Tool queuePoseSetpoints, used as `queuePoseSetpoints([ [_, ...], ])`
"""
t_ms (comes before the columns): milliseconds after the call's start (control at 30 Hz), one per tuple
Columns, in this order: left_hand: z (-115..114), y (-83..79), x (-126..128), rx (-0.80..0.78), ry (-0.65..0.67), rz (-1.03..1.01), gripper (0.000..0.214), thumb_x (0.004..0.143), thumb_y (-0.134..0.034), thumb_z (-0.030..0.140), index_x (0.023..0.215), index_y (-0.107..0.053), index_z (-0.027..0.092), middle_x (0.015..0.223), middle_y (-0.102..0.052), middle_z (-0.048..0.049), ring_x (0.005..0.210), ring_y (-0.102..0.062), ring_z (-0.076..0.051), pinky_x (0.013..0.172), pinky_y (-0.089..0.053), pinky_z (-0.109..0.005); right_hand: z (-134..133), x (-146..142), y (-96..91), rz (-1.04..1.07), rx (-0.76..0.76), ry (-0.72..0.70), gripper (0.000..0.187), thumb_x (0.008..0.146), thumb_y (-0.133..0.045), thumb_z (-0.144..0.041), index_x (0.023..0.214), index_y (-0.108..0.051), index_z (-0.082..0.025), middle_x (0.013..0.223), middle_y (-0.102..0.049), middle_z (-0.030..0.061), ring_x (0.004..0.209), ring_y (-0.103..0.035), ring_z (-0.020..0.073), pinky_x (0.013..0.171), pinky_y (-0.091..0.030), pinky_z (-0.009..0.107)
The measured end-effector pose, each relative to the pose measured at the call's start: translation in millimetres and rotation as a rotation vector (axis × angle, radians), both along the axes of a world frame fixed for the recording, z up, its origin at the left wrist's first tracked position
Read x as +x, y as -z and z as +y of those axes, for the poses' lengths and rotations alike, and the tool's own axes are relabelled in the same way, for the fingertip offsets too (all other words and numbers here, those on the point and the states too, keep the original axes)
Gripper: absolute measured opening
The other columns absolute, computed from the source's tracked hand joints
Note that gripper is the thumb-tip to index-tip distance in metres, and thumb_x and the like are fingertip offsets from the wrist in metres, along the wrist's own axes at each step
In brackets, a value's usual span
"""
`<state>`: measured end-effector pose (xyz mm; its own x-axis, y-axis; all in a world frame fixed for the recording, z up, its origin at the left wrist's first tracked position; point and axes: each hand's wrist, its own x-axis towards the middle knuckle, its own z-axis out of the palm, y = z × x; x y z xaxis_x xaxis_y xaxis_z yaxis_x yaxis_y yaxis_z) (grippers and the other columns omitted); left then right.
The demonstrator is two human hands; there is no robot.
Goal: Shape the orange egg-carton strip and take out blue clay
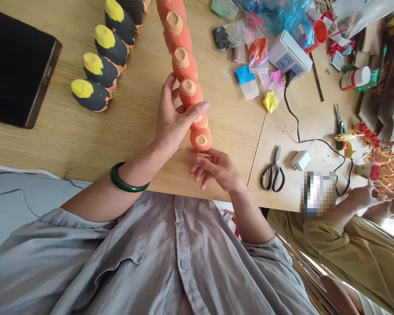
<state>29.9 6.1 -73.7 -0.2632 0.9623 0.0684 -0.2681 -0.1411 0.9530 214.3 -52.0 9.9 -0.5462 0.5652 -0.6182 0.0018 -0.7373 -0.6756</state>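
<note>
A row of coral-orange lumps with bare tan round tips runs from the top edge toward me. My left hand is closed around its lower part, the thumb across the top and the fingers on the far left side. Just below the row's near end is my right hand, its fingers loosely bent and apart. Its index fingertip is at the end lump, and I cannot tell whether it presses there. Further left lies a second row of black lumps with yellow tips.
A dark tablet lies at the left. To the right are small bags of coloured clay, a white power strip, black-handled scissors and a charger. Another person's hands work at the far right.
</note>
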Motion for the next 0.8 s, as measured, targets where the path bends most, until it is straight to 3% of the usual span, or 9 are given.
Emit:
queuePoseSetpoints([
  [67, -3, -8.0, 3, -0.022, -0.008, -0.029, 0.090, 0.080, -0.105, 0.062, 0.151, -0.054, 0.039, 0.151, -0.066, -0.0024, 0.148, -0.059, -0.029, 0.124, -0.047, -0.050, -7, -7, 7.1, 0.022, -0.021, 0.107, 0.071, 0.064, -0.110, -0.065, 0.103, -0.073, -0.020, 0.078, -0.083, -0.0026, 0.060, -0.078, 0.0145, 0.043, -0.066, 0.023],
  [133, -3, -10.7, 3, 0.004, -0.059, -0.045, 0.090, 0.072, -0.106, 0.063, 0.144, -0.056, 0.042, 0.144, -0.067, -0.0021, 0.141, -0.062, -0.029, 0.119, -0.050, -0.050, -10, -11, 10.6, 0.017, -0.023, 0.169, 0.070, 0.061, -0.111, -0.066, 0.095, -0.074, -0.018, 0.076, -0.083, -0.0023, 0.059, -0.078, 0.0135, 0.045, -0.066, 0.022],
  [267, 0, -8.0, 1, -0.035, 0.024, 0.037, 0.085, 0.081, -0.097, 0.061, 0.151, -0.052, 0.045, 0.155, -0.064, -0.0016, 0.149, -0.058, -0.029, 0.118, -0.049, -0.051, -12, -12, 12.0, 0.013, 0.000, 0.207, 0.065, 0.063, -0.110, -0.067, 0.085, -0.072, -0.019, 0.073, -0.082, -0.0019, 0.056, -0.076, 0.0121, 0.047, -0.067, 0.021],
  [433, 3, -10.2, 10, -0.013, -0.092, -0.114, 0.094, 0.068, -0.105, 0.053, 0.143, -0.053, 0.032, 0.137, -0.069, -0.0086, 0.122, -0.066, -0.027, 0.106, -0.055, -0.047, -15, -10, 12.9, -0.019, 0.055, 0.185, 0.056, 0.075, -0.106, -0.061, 0.089, -0.071, -0.020, 0.074, -0.080, -0.0027, 0.057, -0.077, 0.0124, 0.048, -0.067, 0.022],
  [533, 5, -8.8, 11, -0.010, -0.087, -0.146, 0.097, 0.068, -0.106, 0.048, 0.145, -0.052, 0.025, 0.135, -0.069, -0.0114, 0.116, -0.066, -0.026, 0.102, -0.056, -0.046, -15, -9, 12.3, -0.045, 0.066, 0.174, 0.051, 0.078, -0.104, -0.051, 0.100, -0.069, -0.022, 0.078, -0.081, -0.0041, 0.058, -0.078, 0.0142, 0.047, -0.067, 0.024],
  [700, 10, 10.5, -3, 0.000, 0.026, -0.069, 0.109, 0.067, -0.109, 0.069, 0.149, -0.049, 0.031, 0.141, -0.068, -0.0087, 0.129, -0.064, -0.029, 0.107, -0.055, -0.049, -16, -5, 11.8, -0.030, 0.050, 0.138, 0.028, 0.093, -0.088, -0.035, 0.105, -0.069, -0.020, 0.083, -0.082, -0.0022, 0.062, -0.080, 0.0144, 0.050, -0.069, 0.024],
  [800, 12, 17.6, -11, 0.000, 0.056, -0.033, 0.109, 0.070, -0.107, 0.073, 0.152, -0.048, 0.033, 0.146, -0.065, -0.0083, 0.132, -0.065, -0.029, 0.110, -0.055, -0.049, -16, -2, 12.8, -0.019, 0.034, 0.133, 0.023, 0.093, -0.084, -0.030, 0.107, -0.069, -0.020, 0.083, -0.082, -0.0025, 0.063, -0.081, 0.0142, 0.050, -0.070, 0.024],
])
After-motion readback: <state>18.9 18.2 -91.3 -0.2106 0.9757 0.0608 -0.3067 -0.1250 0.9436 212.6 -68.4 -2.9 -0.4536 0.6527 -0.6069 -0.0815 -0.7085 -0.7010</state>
